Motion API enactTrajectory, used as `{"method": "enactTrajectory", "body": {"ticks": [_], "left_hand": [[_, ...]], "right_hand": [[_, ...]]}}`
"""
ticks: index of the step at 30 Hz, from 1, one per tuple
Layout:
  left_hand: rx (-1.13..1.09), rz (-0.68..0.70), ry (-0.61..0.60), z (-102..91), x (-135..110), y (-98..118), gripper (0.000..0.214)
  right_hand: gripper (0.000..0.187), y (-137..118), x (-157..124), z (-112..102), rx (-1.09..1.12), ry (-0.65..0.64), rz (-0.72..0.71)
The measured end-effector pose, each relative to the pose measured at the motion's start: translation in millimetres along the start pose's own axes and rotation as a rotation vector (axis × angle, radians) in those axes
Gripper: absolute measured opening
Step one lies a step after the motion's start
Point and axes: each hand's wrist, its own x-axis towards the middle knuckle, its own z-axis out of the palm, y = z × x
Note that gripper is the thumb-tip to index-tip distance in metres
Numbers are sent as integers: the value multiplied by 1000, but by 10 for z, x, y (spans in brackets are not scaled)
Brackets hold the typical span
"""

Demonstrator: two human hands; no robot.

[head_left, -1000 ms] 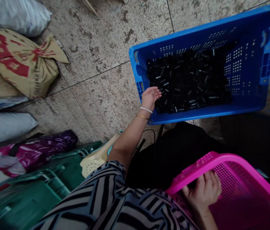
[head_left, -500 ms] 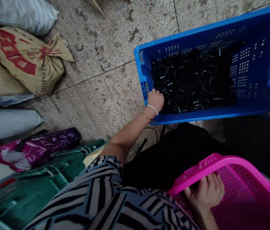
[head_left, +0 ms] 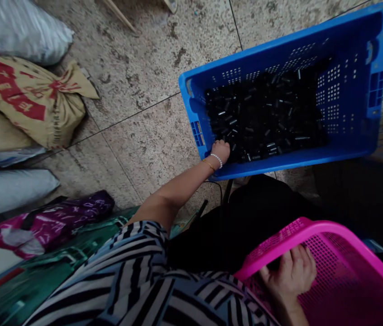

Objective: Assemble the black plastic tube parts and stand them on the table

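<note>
Your left hand [head_left: 220, 150] is down in the near left corner of the blue crate [head_left: 280, 43], at the edge of the heap of black pieces [head_left: 266, 113], with its back turned up to you. Its fingers are bent in and point down out of sight, so the hand looks mostly closed, but you cannot tell whether it has any of the pieces. A white beaded bracelet [head_left: 216, 159] and a thin gold-coloured bracelet [head_left: 208, 164] sit on that wrist. The black pieces, small, short and shiny, lie loose in a jumble over the crate's bottom, well below its rim, and holes run through the crate's walls. Nearer to you, your right hand [head_left: 291, 274] is inside the pink basket [head_left: 330, 226], its fingers curled at the opening just under the rim, the thumb set apart to the left; it has hold of the basket there. The basket is tilted close against your striped shirt [head_left: 133, 280], to the right of your dark trousers [head_left: 252, 226], and its wall is a fine mesh. Off to your left, on the speckled floor [head_left: 144, 131], a tied tan sack [head_left: 65, 104] with red print lies just beside a pale sack [head_left: 25, 31], and a purple bag [head_left: 62, 217] lies nearer you.
</note>
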Motion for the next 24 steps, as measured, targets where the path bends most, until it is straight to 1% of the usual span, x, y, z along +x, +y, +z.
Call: {"method": "enactTrajectory", "body": {"ticks": [2, 5, 7, 9, 11, 13, 16, 18, 19, 21, 22, 24], "left_hand": [[-37, -29, 11, -48, 69, -2, 37], [-102, -94, 16, -53, 131, 93, 59], [-147, -97, 0, 14, 76, 217, 74], [-193, -53, -13, 111, -40, 338, 81], [-241, -13, -1, 181, -138, 396, 75], [-285, -16, 27, 184, -145, 361, 58], [-319, -93, 58, 98, 13, 206, 43], [-326, -143, 57, 53, 125, 140, 40], [-329, -157, 52, 52, 152, 142, 42], [-342, -141, 35, 99, 137, 228, 47], [-352, -108, 24, 142, 104, 308, 49], [-371, 7, -6, 239, 21, 509, 55]], "right_hand": [[63, 2, -7, 2, 2, -3, 4], [62, 9, -14, 7, 4, -4, 6], [62, 13, -12, 10, 4, 6, 9], [62, 18, -7, 12, 4, 16, 4], [62, 22, -2, 13, 6, 16, -5], [62, 28, -1, 13, 8, 10, -11], [63, 35, -2, 13, 3, 16, -25], [63, 38, 0, 17, -2, 27, -28], [63, 38, 3, 19, -4, 32, -26], [64, 39, 11, 27, -3, 44, -25], [64, 40, 15, 32, 1, 51, -27], [64, 43, 21, 41, 6, 56, -39]]}}
